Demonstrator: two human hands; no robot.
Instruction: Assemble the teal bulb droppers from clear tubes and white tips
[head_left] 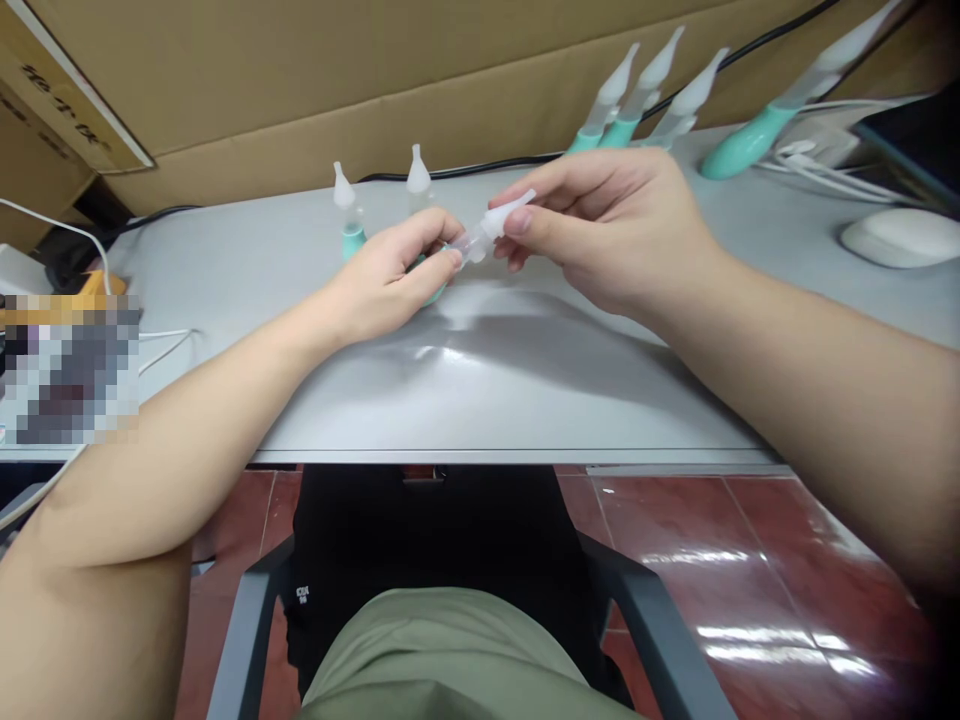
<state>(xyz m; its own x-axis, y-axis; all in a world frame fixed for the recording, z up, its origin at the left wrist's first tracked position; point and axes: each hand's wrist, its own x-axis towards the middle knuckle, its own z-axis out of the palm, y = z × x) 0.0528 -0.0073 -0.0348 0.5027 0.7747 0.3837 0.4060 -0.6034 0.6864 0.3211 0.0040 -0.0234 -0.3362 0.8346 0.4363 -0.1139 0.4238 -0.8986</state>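
Observation:
My left hand (401, 265) is closed round the teal lower end of a nasal aspirator (474, 243), which has a clear middle section and tilts up to the right above the desk. At the other end, my right hand (607, 220) pinches the white soft tip (510, 213) between thumb and fingers. The tip sits on the clear section; whether it is fully seated I cannot tell. Just beyond my left hand two similar aspirators, one on the left (349, 210) and one on the right (418, 185), stand upright, the right one partly hidden.
Several more aspirators (611, 95) stand behind my right hand, and another (772, 115) leans at the far right. A white mouse (900, 238) and cables lie on the grey desk (450, 400). Cardboard (337, 80) lines the back. A pixelated object (71, 370) lies at left.

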